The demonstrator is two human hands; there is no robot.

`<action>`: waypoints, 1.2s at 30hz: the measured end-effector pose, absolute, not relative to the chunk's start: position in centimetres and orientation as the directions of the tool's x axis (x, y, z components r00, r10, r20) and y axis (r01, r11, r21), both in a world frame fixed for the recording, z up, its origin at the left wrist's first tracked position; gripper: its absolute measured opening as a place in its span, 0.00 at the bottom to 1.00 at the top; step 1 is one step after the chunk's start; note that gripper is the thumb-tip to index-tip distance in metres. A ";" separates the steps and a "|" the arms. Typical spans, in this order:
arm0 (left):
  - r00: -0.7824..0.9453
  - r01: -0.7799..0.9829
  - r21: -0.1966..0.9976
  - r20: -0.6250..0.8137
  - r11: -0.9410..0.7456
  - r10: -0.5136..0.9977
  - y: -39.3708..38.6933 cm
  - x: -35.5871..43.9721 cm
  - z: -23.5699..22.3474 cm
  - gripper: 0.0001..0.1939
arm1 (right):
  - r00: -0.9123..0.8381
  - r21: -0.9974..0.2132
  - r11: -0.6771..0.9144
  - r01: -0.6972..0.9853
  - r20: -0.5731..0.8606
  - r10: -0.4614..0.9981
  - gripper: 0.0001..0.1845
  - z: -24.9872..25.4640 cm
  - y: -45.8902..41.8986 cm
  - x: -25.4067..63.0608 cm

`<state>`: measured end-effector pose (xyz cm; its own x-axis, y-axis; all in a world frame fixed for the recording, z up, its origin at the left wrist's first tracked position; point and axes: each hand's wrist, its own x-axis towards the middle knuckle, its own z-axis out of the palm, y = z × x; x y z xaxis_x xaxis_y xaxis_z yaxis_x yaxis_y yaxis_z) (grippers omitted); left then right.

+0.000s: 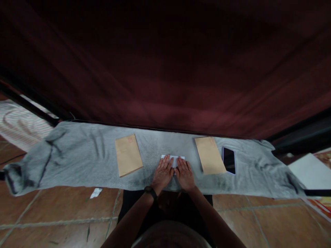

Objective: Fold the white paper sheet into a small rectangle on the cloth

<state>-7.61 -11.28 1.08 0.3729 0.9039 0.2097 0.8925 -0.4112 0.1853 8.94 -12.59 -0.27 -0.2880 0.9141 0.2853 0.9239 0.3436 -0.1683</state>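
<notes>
A small piece of white paper (174,162) lies on the grey cloth (85,165) in front of me. My left hand (162,172) rests flat on its left side, fingers stretched out and pointing away from me. On the right side, my right hand (184,175) presses down in the same way, palm down. The thumbs nearly meet over the lower middle of the paper. Both hands cover much of it, so folds beneath them cannot be made out. A dark band sits on my left wrist.
Brown envelopes lie on either side, a left one (128,155) and a right one (210,155). Beside the right one is a phone (229,161) with a dark screen. A dark red curtain (165,103) hangs behind the cloth. A white scrap (96,193) lies on the tiled floor.
</notes>
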 end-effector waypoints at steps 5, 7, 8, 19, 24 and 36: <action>0.356 0.897 0.195 0.215 -0.397 0.909 -11.3 -7.6 0.9 0.28 | -0.248 -0.139 0.296 0.945 0.286 0.926 0.30 -0.7 -12.7 9.9; 0.341 0.903 0.195 0.214 -0.382 0.915 -11.3 -7.7 0.7 0.29 | -0.233 -0.135 0.280 0.950 0.289 0.928 0.30 -0.9 -12.7 10.0; 0.332 0.907 0.196 0.214 -0.373 0.919 -11.3 -7.9 0.6 0.29 | -0.228 -0.133 0.276 0.952 0.292 0.929 0.30 -0.9 -12.7 10.0; 0.197 0.951 0.197 0.211 -0.239 0.957 -11.9 -8.3 0.8 0.30 | -0.216 -0.115 0.260 0.959 0.300 0.929 0.30 -1.1 -12.8 9.8; 0.339 0.903 0.204 0.202 -0.378 0.919 -13.3 -6.3 0.8 0.27 | -0.218 -0.126 0.262 0.957 0.285 0.933 0.29 -1.0 -12.8 9.8; 0.234 0.940 0.202 0.203 -0.275 0.951 -14.1 -8.6 1.1 0.30 | -0.219 -0.132 0.267 0.954 0.298 0.929 0.30 -1.1 -12.8 9.9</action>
<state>-8.57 -14.13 1.08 0.2345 0.9506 0.2035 0.9399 -0.2752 0.2023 9.90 -12.84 -1.08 -0.2187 0.9290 0.2985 0.9545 0.2672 -0.1325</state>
